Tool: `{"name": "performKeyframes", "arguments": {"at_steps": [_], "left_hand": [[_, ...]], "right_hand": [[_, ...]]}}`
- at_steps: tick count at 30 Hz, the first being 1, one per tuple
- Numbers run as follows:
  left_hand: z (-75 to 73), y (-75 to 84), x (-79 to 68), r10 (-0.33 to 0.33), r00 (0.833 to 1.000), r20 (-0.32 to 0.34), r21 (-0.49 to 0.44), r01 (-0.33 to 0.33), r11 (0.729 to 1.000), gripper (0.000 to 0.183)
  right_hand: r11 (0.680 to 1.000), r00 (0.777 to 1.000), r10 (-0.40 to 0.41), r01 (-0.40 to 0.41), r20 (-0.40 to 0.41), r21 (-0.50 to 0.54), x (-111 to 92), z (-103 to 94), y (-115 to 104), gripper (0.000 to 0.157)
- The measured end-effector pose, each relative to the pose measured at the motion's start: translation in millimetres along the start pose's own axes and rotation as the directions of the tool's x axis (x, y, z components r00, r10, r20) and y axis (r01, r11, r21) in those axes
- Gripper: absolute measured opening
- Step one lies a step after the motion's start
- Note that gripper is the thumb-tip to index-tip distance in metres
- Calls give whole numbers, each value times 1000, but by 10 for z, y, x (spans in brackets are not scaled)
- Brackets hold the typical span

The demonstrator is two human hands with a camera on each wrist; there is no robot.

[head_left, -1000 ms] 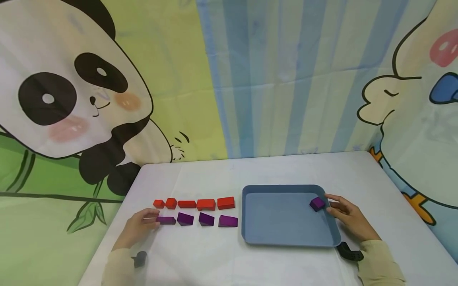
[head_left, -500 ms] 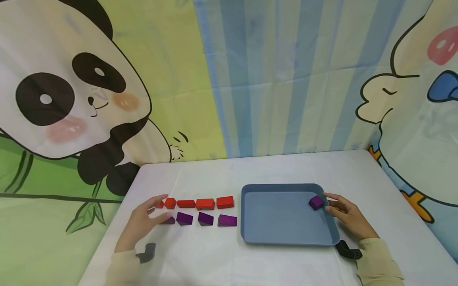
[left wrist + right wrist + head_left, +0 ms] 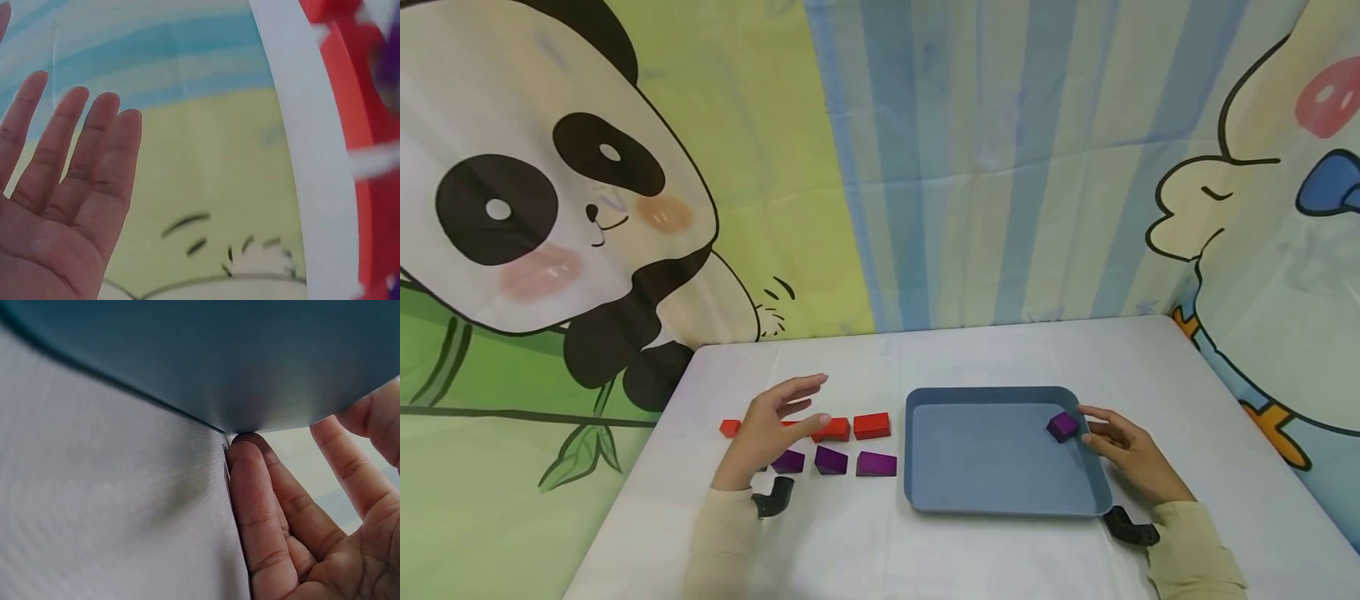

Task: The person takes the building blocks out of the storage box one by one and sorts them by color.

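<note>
My left hand (image 3: 767,429) hovers over the left part of two rows of blocks, fingers extended and thumb apart, holding nothing. In the left wrist view its palm and spread fingers (image 3: 81,156) show bare. Red blocks make up the far row, among them a small one (image 3: 730,428) and a long one (image 3: 872,426). Purple blocks, such as this wedge (image 3: 831,461) and this longer piece (image 3: 876,465), form the near row. The hand hides some blocks. My right hand (image 3: 1127,450) touches the blue-grey tray (image 3: 992,458) at its right wall. A purple cube (image 3: 1062,427) sits inside the tray.
A white cloth covers the table (image 3: 970,354). Behind it hangs a curtain (image 3: 940,167) with a printed panda and stripes. Black wrist-worn devices (image 3: 1130,529) show below both hands.
My left hand has left the left end of the purple row, spread its fingers, and moved right and away above the blocks. The right hand stays at the tray.
</note>
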State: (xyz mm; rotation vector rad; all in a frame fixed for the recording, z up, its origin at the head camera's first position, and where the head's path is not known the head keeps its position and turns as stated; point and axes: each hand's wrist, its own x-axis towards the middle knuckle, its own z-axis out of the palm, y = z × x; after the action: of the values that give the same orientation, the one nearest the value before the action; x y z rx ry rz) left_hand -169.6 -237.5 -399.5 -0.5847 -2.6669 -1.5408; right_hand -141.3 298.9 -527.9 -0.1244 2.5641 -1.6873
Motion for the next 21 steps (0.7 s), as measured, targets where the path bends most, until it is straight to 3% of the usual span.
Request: {"name": "performKeyframes", "arguments": {"at_steps": [6, 12, 21], "left_hand": [[435, 181, 286, 73, 992, 102, -95, -64, 993, 57], [857, 291, 557, 182, 964, 195, -140, -156, 978, 53], [1353, 368, 877, 130, 930, 344, -173, -73, 982, 51]], "right_hand": [[1000, 1000, 2, -2, 4, 2, -8, 1, -8, 60], [1000, 1000, 11, -11, 4, -10, -4, -5, -15, 61], [1000, 1000, 10, -10, 10, -19, -3, -11, 1, 61]]}}
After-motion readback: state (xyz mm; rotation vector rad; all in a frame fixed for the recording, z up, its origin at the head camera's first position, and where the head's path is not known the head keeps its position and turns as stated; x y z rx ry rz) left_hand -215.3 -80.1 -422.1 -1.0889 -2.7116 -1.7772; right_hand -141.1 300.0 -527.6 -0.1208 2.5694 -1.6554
